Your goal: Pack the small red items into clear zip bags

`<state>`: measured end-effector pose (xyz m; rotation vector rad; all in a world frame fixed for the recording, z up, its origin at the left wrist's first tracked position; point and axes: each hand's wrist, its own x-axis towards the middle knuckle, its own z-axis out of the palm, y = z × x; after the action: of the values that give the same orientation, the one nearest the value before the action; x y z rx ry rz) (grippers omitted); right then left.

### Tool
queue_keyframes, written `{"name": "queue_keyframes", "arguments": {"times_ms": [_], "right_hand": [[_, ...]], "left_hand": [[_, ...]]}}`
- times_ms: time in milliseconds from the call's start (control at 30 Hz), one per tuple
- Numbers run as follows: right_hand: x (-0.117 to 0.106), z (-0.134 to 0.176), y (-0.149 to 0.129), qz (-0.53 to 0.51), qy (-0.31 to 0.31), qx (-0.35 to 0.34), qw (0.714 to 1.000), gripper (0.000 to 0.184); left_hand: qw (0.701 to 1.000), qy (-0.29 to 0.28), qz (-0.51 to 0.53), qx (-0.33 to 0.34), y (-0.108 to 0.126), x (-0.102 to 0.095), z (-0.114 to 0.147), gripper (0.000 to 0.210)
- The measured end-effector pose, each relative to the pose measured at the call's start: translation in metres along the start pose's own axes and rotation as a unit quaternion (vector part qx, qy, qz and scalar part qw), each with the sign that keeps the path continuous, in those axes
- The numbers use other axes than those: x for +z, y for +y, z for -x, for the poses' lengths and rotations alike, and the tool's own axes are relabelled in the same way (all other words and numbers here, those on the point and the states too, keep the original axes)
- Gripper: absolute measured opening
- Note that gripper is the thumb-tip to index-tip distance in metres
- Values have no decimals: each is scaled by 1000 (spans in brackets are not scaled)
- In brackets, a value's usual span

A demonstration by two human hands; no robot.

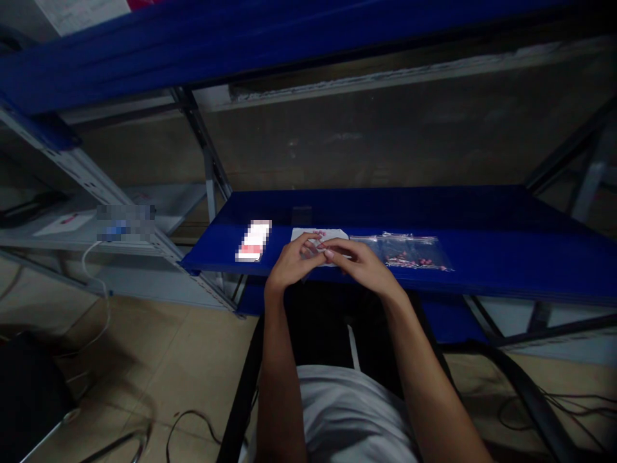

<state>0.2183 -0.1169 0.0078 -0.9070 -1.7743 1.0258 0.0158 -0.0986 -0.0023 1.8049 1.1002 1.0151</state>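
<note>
My left hand (293,262) and my right hand (365,262) meet over a white sheet (335,233) near the front edge of the blue shelf (496,244). The fingertips of both are pinched together around something small, perhaps a thin reddish piece, too blurred to name. Small pinkish-red pieces (319,234) lie on the sheet just beyond my fingers. To the right of my right hand rest clear plastic bags (418,247), with several small red and pink pieces showing in them.
Left of my hands lies a bright, pixelated phone-like rectangle (254,240). An upper blue beam (289,45) crosses overhead. A grey rack post (110,186) stands at the left, beside a grey shelf (178,199) with a white cable (107,289). A black chair armrest (520,386) curves at the right.
</note>
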Motion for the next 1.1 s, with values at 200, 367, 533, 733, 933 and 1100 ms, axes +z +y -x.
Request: {"name": "queue_keyframes", "arguments": {"times_ms": [200,367,533,733,933,1100], "right_hand": [[-4,2,-1,-5,-22,32,999,40],[-21,-34,16,109,68,35,991,32],[-15,-85,50,301,38,73,950,24],[0,-96,71,394,-9,68,917,19],[-1,-97,73,422,-21,84,902,22],[-3,-98,72,424,-35,94,900,23]], "left_hand": [[1000,15,-6,12,-4,-5,2,45],[997,64,-35,-8,-8,-13,5,39],[992,114,-61,8,-9,-19,7,36],[986,150,-69,16,-10,-22,7,38],[987,151,-51,-1,-11,-24,8,40],[988,150,-40,-10,-12,-24,9,41]]}}
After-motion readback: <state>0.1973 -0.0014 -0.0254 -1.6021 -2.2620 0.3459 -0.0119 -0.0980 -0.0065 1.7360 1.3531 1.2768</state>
